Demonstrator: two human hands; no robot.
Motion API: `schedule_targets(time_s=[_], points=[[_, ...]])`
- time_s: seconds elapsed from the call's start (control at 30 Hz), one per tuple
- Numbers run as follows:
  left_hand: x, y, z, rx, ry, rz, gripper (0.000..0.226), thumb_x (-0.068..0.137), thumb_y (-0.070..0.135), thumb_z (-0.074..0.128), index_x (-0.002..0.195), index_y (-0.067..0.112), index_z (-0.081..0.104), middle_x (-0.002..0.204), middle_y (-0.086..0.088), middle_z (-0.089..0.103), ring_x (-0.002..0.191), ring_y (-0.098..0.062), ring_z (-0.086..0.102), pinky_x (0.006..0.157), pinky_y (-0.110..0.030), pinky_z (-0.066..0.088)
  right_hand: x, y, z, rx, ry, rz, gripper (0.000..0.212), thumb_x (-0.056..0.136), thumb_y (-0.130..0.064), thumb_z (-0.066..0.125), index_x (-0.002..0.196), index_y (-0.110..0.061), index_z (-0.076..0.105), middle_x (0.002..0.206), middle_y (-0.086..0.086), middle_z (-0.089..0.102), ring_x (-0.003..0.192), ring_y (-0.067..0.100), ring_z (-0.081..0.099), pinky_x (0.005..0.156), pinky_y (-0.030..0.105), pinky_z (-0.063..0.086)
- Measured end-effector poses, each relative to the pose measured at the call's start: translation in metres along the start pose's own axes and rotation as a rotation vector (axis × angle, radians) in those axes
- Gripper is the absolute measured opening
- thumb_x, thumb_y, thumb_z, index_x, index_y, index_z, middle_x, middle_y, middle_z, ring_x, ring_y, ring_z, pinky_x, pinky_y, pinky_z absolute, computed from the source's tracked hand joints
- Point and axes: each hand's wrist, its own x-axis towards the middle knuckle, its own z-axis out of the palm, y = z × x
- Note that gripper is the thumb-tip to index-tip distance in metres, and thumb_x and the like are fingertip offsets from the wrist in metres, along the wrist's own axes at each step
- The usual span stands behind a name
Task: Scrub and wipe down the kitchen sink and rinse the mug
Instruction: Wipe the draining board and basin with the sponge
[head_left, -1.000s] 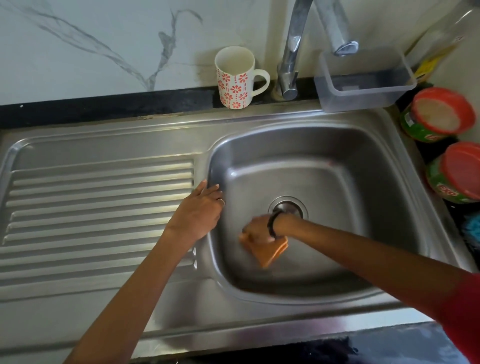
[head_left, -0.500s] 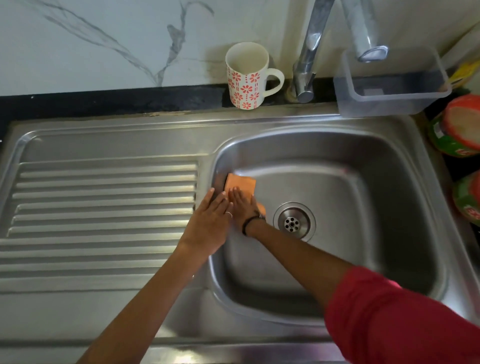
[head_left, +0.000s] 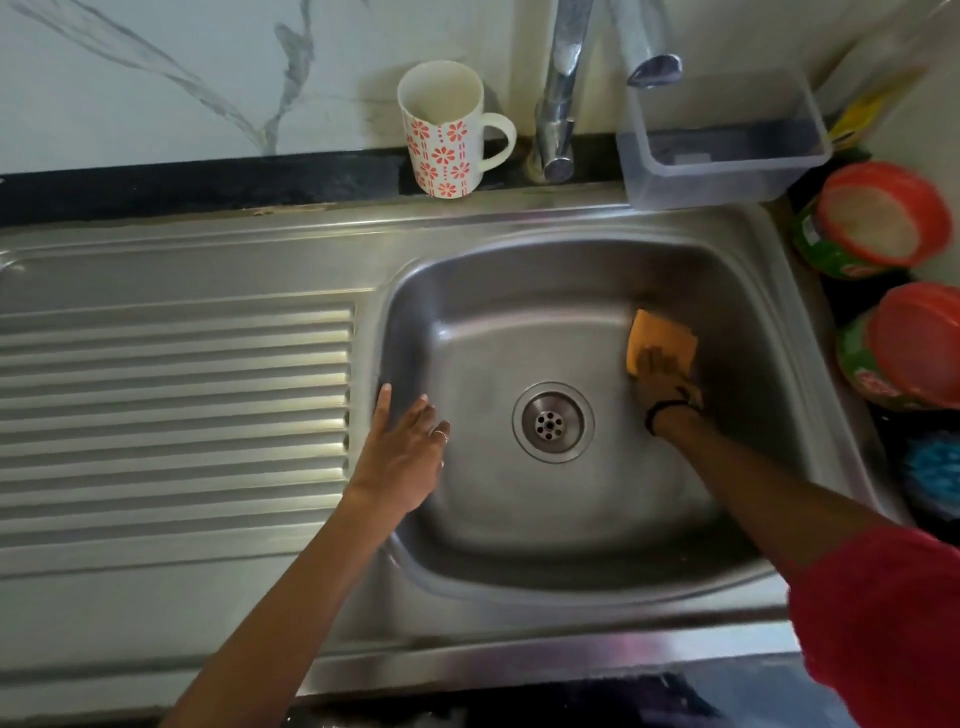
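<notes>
The steel sink basin (head_left: 519, 519) has a round drain (head_left: 552, 422) in its floor. My right hand (head_left: 665, 379) presses an orange sponge (head_left: 660, 335) flat against the basin's floor near the right wall, fingers spread over it. My left hand (head_left: 402, 452) rests with straight fingers on the basin's left rim and holds nothing. A white mug (head_left: 447, 130) with red flowers stands upright on the back ledge, left of the tap (head_left: 558, 98).
A ribbed steel drainboard (head_left: 171, 415) lies left of the basin. A clear plastic tub (head_left: 722, 140) sits behind the basin at the right. Two green jars with red lids (head_left: 878, 218) and a blue scrubber (head_left: 935, 467) crowd the right counter.
My right hand has swept the sponge from the basin's left wall across to the right side. The left hand has stayed at the left rim, with the fingers now spread.
</notes>
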Motion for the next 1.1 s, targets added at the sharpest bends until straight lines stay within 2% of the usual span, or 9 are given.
schedule_targets(time_s=[0.17, 0.23, 0.37, 0.5, 0.6, 0.7, 0.9, 1.03, 1.1], points=[[-0.005, 0.006, 0.002, -0.04, -0.009, 0.0, 0.05, 0.099, 0.029, 0.034, 0.146, 0.015, 0.024, 0.154, -0.006, 0.018, 0.145, -0.017, 0.005, 0.112, -0.05, -0.012, -0.04, -0.013, 0.013, 0.004, -0.042, 0.096, 0.049, 0.1, -0.002, 0.02, 0.147, 0.001, 0.006, 0.154, 0.02, 0.01, 0.139, 0.037, 0.022, 0.105, 0.047, 0.034], [-0.009, 0.006, 0.003, -0.047, 0.0, -0.003, 0.049, 0.099, 0.03, 0.034, 0.145, 0.016, 0.025, 0.154, -0.005, 0.018, 0.145, -0.017, 0.005, 0.111, -0.05, -0.013, -0.055, -0.03, 0.024, 0.095, -0.079, 0.076, 0.047, 0.099, 0.001, 0.021, 0.145, 0.005, 0.011, 0.152, 0.023, 0.014, 0.139, 0.037, 0.022, 0.106, 0.046, 0.033], [-0.016, 0.005, 0.004, -0.045, 0.042, -0.008, 0.048, 0.099, 0.03, 0.031, 0.145, 0.016, 0.027, 0.154, -0.005, 0.02, 0.145, -0.018, 0.006, 0.11, -0.049, -0.016, -0.051, -0.067, 0.043, 0.184, 0.025, 0.027, 0.047, 0.098, 0.002, 0.019, 0.142, 0.013, 0.004, 0.151, 0.028, 0.012, 0.14, 0.041, 0.015, 0.107, 0.044, 0.033], [-0.024, 0.002, 0.004, -0.045, 0.071, -0.014, 0.047, 0.1, 0.03, 0.031, 0.144, 0.015, 0.027, 0.153, -0.006, 0.022, 0.145, -0.019, 0.006, 0.111, -0.049, -0.014, -0.076, -0.135, 0.041, 0.405, -0.025, -0.006, 0.048, 0.101, -0.002, 0.019, 0.146, 0.004, 0.003, 0.153, 0.027, 0.005, 0.139, 0.04, 0.019, 0.105, 0.044, 0.031], [-0.027, -0.001, 0.005, -0.031, 0.065, -0.026, 0.045, 0.1, 0.029, 0.029, 0.143, 0.015, 0.03, 0.152, -0.007, 0.024, 0.144, -0.02, 0.008, 0.112, -0.051, -0.013, -0.083, -0.157, 0.053, 0.39, -0.02, -0.049, 0.049, 0.099, 0.002, 0.016, 0.146, 0.004, 0.002, 0.153, 0.027, 0.003, 0.14, 0.039, 0.018, 0.108, 0.043, 0.027], [-0.028, -0.002, 0.007, -0.038, 0.059, -0.034, 0.044, 0.1, 0.029, 0.028, 0.142, 0.016, 0.031, 0.152, -0.007, 0.025, 0.144, -0.019, 0.009, 0.111, -0.051, -0.013, -0.084, -0.145, 0.059, 0.391, -0.07, -0.082, 0.048, 0.1, 0.0, 0.02, 0.146, 0.001, 0.012, 0.154, 0.024, 0.007, 0.139, 0.037, 0.022, 0.11, 0.046, 0.025], [-0.022, 0.006, 0.005, -0.053, 0.041, -0.047, 0.044, 0.1, 0.029, 0.029, 0.141, 0.016, 0.036, 0.15, -0.007, 0.028, 0.144, -0.019, 0.01, 0.11, -0.05, -0.016, -0.096, -0.113, 0.066, 0.136, -0.079, -0.345, 0.049, 0.1, -0.003, 0.013, 0.149, -0.008, 0.005, 0.156, 0.017, -0.003, 0.141, 0.041, 0.011, 0.113, 0.049, 0.012], [-0.022, 0.011, -0.001, -0.088, 0.032, -0.05, 0.044, 0.099, 0.028, 0.033, 0.141, 0.015, 0.036, 0.149, -0.006, 0.03, 0.144, -0.017, 0.011, 0.108, -0.048, -0.021, -0.093, -0.072, 0.058, 0.1, -0.256, -0.396, 0.048, 0.103, -0.025, 0.027, 0.148, -0.011, 0.018, 0.155, 0.009, 0.018, 0.142, 0.028, 0.019, 0.114, 0.036, 0.014], [-0.023, 0.011, -0.002, -0.086, 0.042, -0.05, 0.044, 0.099, 0.028, 0.034, 0.141, 0.015, 0.036, 0.149, -0.006, 0.03, 0.144, -0.017, 0.012, 0.108, -0.048, -0.021, -0.091, -0.069, 0.056, 0.115, -0.207, -0.369, 0.056, 0.103, -0.029, 0.026, 0.149, -0.009, 0.002, 0.151, 0.017, 0.025, 0.137, 0.033, 0.029, 0.111, 0.039, 0.023]])
